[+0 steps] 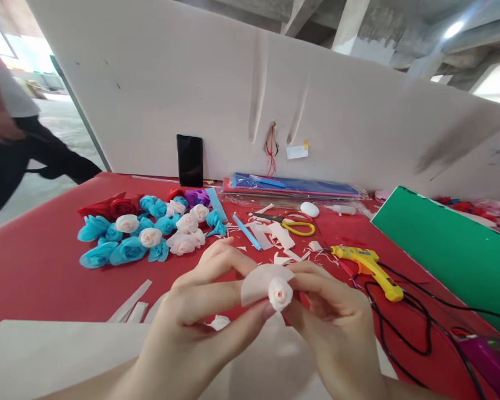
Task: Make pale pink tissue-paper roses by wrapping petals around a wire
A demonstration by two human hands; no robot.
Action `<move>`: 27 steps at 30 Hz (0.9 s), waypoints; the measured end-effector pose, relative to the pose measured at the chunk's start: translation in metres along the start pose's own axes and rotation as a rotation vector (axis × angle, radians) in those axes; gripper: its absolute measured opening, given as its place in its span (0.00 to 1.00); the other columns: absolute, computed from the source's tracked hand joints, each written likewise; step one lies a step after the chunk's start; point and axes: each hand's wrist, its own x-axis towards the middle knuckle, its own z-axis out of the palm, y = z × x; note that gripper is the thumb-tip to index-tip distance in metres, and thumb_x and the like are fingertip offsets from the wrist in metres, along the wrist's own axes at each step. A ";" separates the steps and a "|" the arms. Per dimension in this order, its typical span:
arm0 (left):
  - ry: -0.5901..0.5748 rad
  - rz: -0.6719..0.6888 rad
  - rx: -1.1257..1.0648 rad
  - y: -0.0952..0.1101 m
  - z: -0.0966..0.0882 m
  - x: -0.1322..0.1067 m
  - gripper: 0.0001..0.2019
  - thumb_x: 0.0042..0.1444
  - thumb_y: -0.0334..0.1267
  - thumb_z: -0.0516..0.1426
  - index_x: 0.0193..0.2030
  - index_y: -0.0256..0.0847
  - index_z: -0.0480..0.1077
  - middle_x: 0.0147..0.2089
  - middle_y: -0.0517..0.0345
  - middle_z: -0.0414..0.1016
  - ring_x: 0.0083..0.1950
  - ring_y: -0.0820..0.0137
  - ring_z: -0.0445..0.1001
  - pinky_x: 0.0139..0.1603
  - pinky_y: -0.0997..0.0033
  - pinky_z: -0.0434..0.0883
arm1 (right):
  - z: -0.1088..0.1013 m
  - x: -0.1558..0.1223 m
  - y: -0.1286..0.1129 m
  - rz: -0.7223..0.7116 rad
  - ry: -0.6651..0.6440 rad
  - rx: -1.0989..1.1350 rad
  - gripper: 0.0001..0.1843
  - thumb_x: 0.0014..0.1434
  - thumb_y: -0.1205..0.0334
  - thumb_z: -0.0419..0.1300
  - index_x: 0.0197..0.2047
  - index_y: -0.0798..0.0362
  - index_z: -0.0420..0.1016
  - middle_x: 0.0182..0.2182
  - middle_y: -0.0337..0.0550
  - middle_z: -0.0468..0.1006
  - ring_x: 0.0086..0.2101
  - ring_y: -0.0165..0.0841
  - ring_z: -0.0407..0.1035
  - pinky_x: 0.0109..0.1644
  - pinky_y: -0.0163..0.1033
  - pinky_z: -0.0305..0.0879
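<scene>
Between my two hands is a small pale pink paper flower (280, 294) with a tightly rolled centre. A rounded paper petal (260, 282) sticks out on its left side. My left hand (208, 305) pinches this petal between thumb and fingers. My right hand (331, 311) grips the flower from the right, its fingertips closed behind and below the bud. Under both hands lies a pale sheet of paper (87, 347), with a small piece of pale paper (220, 322) partly hidden behind my left thumb.
Finished blue paper flowers (127, 250), pink and red ones lie at left. Behind my hands are scissors (298, 228), a blue pen (247, 231) and paper scraps. A yellow glue gun (369, 269) with a black cord and a green board (450, 250) are right. A person (12, 122) stands far left.
</scene>
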 end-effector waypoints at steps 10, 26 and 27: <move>0.009 -0.043 -0.057 0.000 0.000 -0.001 0.08 0.55 0.31 0.61 0.27 0.47 0.77 0.28 0.66 0.74 0.31 0.75 0.72 0.34 0.80 0.70 | 0.000 0.000 -0.001 -0.021 0.017 0.009 0.10 0.47 0.69 0.70 0.27 0.41 0.84 0.23 0.35 0.78 0.23 0.25 0.66 0.26 0.26 0.64; -0.002 -0.268 -0.186 0.002 0.000 0.003 0.11 0.51 0.31 0.61 0.21 0.50 0.77 0.25 0.67 0.75 0.27 0.75 0.72 0.29 0.85 0.72 | 0.003 -0.002 -0.003 -0.099 0.060 0.044 0.09 0.43 0.73 0.71 0.24 0.50 0.80 0.27 0.35 0.75 0.24 0.24 0.65 0.26 0.29 0.63; 0.003 -0.273 -0.167 0.002 0.001 0.002 0.11 0.51 0.33 0.61 0.20 0.49 0.77 0.24 0.67 0.74 0.26 0.75 0.71 0.27 0.85 0.71 | 0.004 -0.002 -0.003 -0.111 0.052 0.039 0.09 0.44 0.74 0.70 0.24 0.50 0.80 0.27 0.35 0.76 0.24 0.24 0.65 0.26 0.29 0.63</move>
